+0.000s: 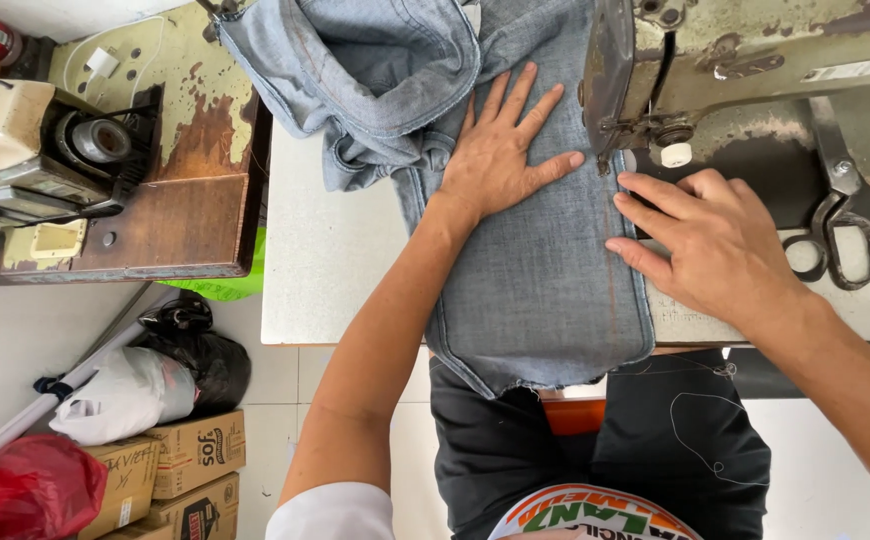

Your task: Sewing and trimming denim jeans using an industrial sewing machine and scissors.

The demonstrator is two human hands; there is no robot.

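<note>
Left hand [500, 150] lies flat, fingers spread apart, palm down on the blue denim garment [540, 270], pinning it to the white table [330, 260]; judged a hold to keep the cloth smooth and from sliding. Right hand [715, 245] rests open at the right edge of the denim, fingertips [623, 245] touching the seam line just near of the presser foot [623, 150], gripping nothing; likely steering the edge straight. The denim runs from a bunched heap at the far left, across the table, to a frayed hem hanging over the near edge onto the person's lap. Count: two sewing machines, one worn green machine [755, 50] at far right, one second machine [25, 150] on the wooden stand at left. One pair of scissors [840, 230] lies right of the right hand. Three cardboard boxes [195, 450] stand on the floor, near left.
</note>
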